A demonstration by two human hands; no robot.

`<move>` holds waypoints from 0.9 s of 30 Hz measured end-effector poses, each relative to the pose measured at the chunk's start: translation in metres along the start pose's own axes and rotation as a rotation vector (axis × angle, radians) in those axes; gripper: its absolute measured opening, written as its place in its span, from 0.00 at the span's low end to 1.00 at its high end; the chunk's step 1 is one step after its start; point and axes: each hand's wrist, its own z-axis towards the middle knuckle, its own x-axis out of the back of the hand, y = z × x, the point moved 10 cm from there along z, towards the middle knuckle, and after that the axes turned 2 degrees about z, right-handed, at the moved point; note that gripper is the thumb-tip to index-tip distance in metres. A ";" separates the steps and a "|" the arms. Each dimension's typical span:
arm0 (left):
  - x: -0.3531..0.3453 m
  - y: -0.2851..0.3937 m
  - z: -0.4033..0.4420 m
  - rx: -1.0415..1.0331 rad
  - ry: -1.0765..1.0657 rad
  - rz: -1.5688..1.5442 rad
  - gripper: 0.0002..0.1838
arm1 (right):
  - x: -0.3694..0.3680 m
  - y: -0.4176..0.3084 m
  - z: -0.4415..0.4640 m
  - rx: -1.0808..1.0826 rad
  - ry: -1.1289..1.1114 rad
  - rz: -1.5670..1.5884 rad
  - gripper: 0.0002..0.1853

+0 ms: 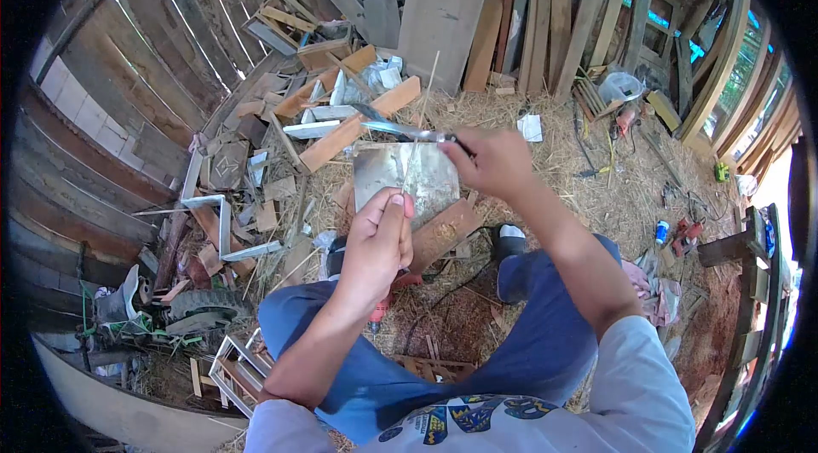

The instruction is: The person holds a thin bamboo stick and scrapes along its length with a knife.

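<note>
My left hand (381,238) is closed around the lower end of a thin, pale wooden stick (431,74), which points up and away from me. My right hand (496,161) grips the dark handle of a knife (399,127). The blade points left and crosses the stick above my left hand; whether it touches the stick I cannot tell. Beneath both hands is a worn, shiny, flat square plate (375,170), with a brown wooden board (445,236) at its near right corner.
Scrap wood (319,133) is heaped ahead to the left, and tall planks (447,14) lean at the back. Shavings (562,172) cover the ground. A red power tool (687,236) and a blue can (662,231) lie to the right. At lower left is a wheel (204,312).
</note>
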 end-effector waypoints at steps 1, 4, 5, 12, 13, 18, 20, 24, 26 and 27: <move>-0.002 0.000 -0.002 0.008 -0.011 0.002 0.12 | 0.004 -0.001 0.001 0.031 -0.008 0.022 0.19; -0.003 0.003 0.000 -0.023 -0.013 0.060 0.12 | -0.006 -0.043 -0.020 0.213 -0.188 0.027 0.21; -0.001 0.005 0.001 -0.039 -0.002 0.082 0.12 | -0.007 -0.042 -0.021 0.204 -0.159 0.059 0.21; -0.004 0.001 -0.002 -0.017 -0.011 0.100 0.12 | -0.004 -0.046 -0.020 0.204 -0.127 0.133 0.18; -0.001 -0.001 0.000 -0.005 -0.010 0.107 0.12 | -0.014 -0.033 -0.020 0.134 -0.214 0.133 0.18; -0.003 0.006 0.000 -0.036 0.033 0.098 0.12 | -0.009 -0.037 -0.014 0.154 -0.146 0.148 0.19; -0.003 0.002 0.001 -0.043 0.001 0.092 0.12 | 0.001 -0.028 -0.012 0.167 -0.103 0.127 0.19; -0.007 0.003 0.004 -0.045 0.004 0.062 0.13 | -0.001 -0.043 -0.018 0.202 -0.088 0.151 0.19; -0.006 0.002 0.002 -0.037 -0.002 0.088 0.13 | -0.002 -0.031 -0.015 0.169 -0.101 0.127 0.19; -0.001 -0.001 0.005 -0.009 0.011 0.077 0.13 | -0.005 -0.019 -0.012 0.103 -0.115 0.109 0.19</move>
